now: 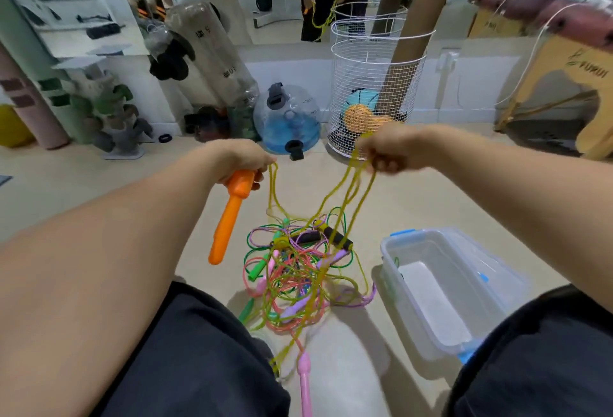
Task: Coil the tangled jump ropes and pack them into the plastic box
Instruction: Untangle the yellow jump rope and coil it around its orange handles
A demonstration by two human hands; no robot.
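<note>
Left hand (243, 161) curled tight round the top of an orange handle (230, 214), which hangs down below the fist. Right hand (386, 151) fingers curled, gripping several loops of yellow rope (345, 191). More yellow rope runs from the left fist and drops down too. Both sets of strands fall into the tangle (298, 270) on the floor between the knees. Tangle is a loose heap of thin cords: green, pink, purple, yellow, all crossed over each other, not coiled. Handles mixed in: black foam ones (326, 237) at the top of the heap, a green one (257, 270) at left, purple ones in the middle, a pink handle (305, 383) lying apart nearer the camera. Box (444, 287) sits on the floor just right of the tangle, clear plastic, blue clips, lid off, no ropes inside. Wire basket (374, 85) with balls stands by the far wall.
</note>
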